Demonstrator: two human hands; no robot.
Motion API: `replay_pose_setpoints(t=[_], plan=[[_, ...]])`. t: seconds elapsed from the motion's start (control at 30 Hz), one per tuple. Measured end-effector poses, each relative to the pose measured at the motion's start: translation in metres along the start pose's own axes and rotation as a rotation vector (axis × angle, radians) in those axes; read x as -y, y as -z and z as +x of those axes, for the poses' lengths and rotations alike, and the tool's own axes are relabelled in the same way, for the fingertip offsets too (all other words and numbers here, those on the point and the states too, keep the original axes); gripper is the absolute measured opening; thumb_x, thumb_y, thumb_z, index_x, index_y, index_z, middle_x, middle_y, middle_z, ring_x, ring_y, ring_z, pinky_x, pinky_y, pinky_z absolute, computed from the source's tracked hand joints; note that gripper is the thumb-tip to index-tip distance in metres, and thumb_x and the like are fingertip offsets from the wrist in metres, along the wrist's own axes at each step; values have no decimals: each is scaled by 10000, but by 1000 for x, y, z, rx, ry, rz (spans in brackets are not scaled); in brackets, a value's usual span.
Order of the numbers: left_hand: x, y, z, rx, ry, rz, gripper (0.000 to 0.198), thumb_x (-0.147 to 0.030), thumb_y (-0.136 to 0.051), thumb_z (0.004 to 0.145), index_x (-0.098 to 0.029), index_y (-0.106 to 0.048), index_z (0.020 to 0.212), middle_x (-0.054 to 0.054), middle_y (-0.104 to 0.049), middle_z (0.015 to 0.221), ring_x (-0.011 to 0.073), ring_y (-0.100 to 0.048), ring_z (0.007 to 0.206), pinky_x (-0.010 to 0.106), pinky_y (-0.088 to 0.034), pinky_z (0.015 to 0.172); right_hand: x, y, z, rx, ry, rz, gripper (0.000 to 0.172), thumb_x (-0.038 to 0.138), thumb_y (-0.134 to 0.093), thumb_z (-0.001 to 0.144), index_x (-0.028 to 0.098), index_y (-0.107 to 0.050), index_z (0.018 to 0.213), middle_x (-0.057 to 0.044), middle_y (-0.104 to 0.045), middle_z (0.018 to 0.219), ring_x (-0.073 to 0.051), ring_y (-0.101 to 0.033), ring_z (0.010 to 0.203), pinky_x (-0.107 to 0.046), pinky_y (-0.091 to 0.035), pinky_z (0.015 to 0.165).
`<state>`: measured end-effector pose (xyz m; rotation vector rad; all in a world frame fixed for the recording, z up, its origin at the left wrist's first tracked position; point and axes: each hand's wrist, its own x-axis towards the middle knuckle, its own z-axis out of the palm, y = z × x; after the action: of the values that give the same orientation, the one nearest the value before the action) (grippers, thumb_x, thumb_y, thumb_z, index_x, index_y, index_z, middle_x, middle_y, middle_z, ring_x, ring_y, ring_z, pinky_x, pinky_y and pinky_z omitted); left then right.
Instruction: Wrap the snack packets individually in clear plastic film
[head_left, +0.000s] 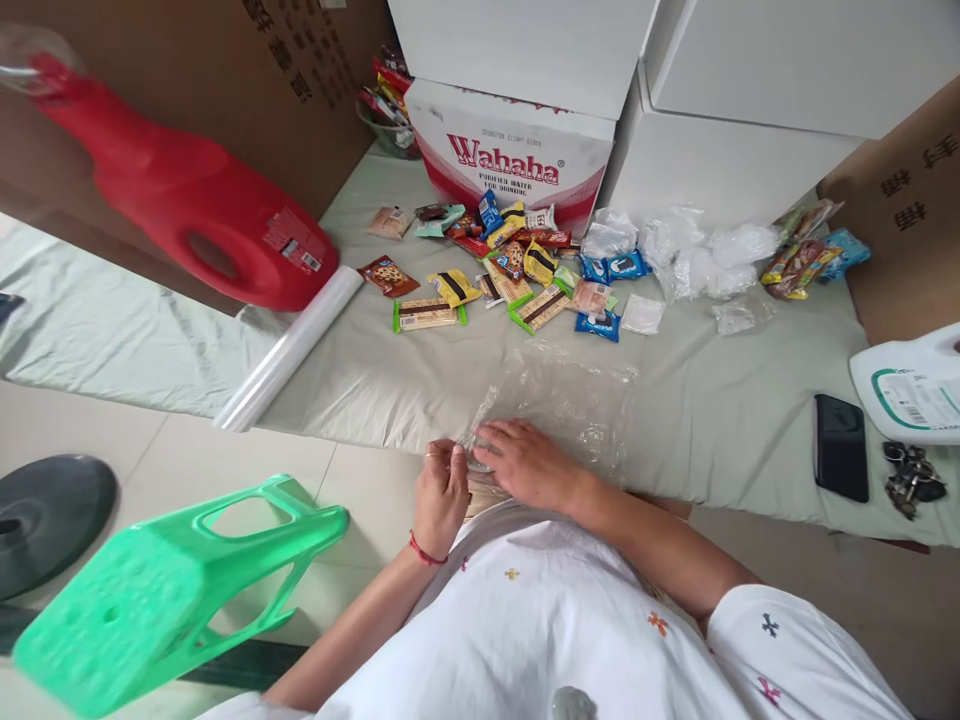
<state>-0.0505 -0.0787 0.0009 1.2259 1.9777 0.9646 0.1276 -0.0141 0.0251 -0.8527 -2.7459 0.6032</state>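
Note:
A clear, crinkled plastic bag (pixel 574 400) lies at the front edge of the cloth-covered surface, close to my body. My left hand (pixel 442 490) is closed at its left corner, thumb and fingers pinching the film. From the right, my right hand (pixel 523 462) reaches across the bag, its fingers curled over the same edge; its thumb is partly hidden. The hands almost meet. Behind the bag lie several wrapped snacks, among them a green-ended wafer bar (pixel 429 315), a yellow packet (pixel 454 288), a brown cookie packet (pixel 388 275) and a blue packet (pixel 598 325).
A roll of clear film (pixel 289 350) lies by a red jug (pixel 202 200) on the left. Bunched plastic bags (pixel 694 250) and filled snack bags (pixel 806 250) sit back right, near a phone (pixel 841 447) and keys (pixel 913 478). A green stool (pixel 180 590) lies tipped on the floor.

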Motion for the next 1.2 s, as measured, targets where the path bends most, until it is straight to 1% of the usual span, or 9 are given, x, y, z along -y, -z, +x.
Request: replay_pose_setpoints(t=[0.13, 0.27, 0.43, 0.53, 0.67, 0.8, 0.97, 1.1, 1.2], plan=[[-18, 17, 15, -265, -325, 285, 179, -389, -570, 950, -226, -547, 1020, 103, -630, 1008, 266, -614, 960, 414, -496, 867, -2, -18, -4, -23, 11, 8, 406, 221, -599, 1005, 204, -587, 1410, -121, -522, 1557, -280, -403, 1488, -510, -324, 1240], [-51, -13, 37, -76, -563, 419, 239, -348, -648, 899, -212, -615, 1093, 123, -658, 1054, 308, -603, 1041, 448, -478, 929, -8, -28, -8, -20, -16, 83, 459, 182, -624, 968, 184, -598, 1426, -147, -556, 1529, -282, -424, 1488, -503, -316, 1252], [-67, -64, 60, 152, -518, 488, 766, -422, -778, 789, -208, -477, 1460, 165, -589, 1347, 349, -592, 1199, 465, -466, 992, -15, -27, -7, 41, -122, 141, 423, 191, -676, 911, 112, -682, 1327, -192, -663, 1384, -334, -541, 1382, -498, -426, 1169], [-55, -61, 75, 73, -459, 298, 561, -357, -672, 863, -182, -528, 1376, 149, -609, 1262, 296, -629, 1137, 426, -501, 960, -19, -20, -9, 7, -85, 153, 434, 201, -706, 890, 168, -689, 1323, -150, -629, 1443, -318, -510, 1417, -495, -384, 1214], [-44, -34, 82, -116, -353, 125, 274, -387, -561, 930, -179, -590, 1106, 108, -624, 1064, 245, -640, 980, 379, -533, 826, -20, -17, -12, -31, -113, 198, 611, 193, -689, 901, 241, -542, 1492, -107, -335, 1689, -294, -435, 1490, -475, -428, 1191], [-60, -25, 63, 191, -585, 135, 296, -366, -671, 846, -213, -606, 1091, 110, -634, 1152, 270, -613, 1135, 434, -504, 992, -19, -19, -12, -17, -149, 278, 586, 188, -653, 916, 259, -539, 1487, -95, -400, 1657, -279, -403, 1514, -467, -421, 1199], [-85, -53, 50, 495, -747, 330, 696, -320, -787, 693, -243, -573, 1351, 137, -513, 1505, 397, -369, 1484, 637, -221, 1235, -16, -18, -8, -41, -229, 347, 591, 198, -636, 912, 187, -534, 1495, -121, -636, 1445, -293, -570, 1364, -460, -455, 1164], [-85, -65, 79, 355, -593, 330, 355, -227, -611, 807, -186, -679, 1153, 149, -676, 1251, 319, -588, 1234, 492, -451, 1084, -17, -16, -7, 37, -171, 208, 486, 226, -707, 883, 122, -664, 1356, -170, -657, 1405, -345, -543, 1379, -519, -370, 1219], [-79, -58, 114, 234, -406, 242, 218, -333, -526, 895, -193, -694, 904, 81, -720, 936, 228, -645, 906, 360, -509, 868, -18, -14, -8, 22, -93, 172, 494, 231, -697, 905, 155, -648, 1391, -154, -498, 1582, -307, -436, 1482, -499, -317, 1256]])
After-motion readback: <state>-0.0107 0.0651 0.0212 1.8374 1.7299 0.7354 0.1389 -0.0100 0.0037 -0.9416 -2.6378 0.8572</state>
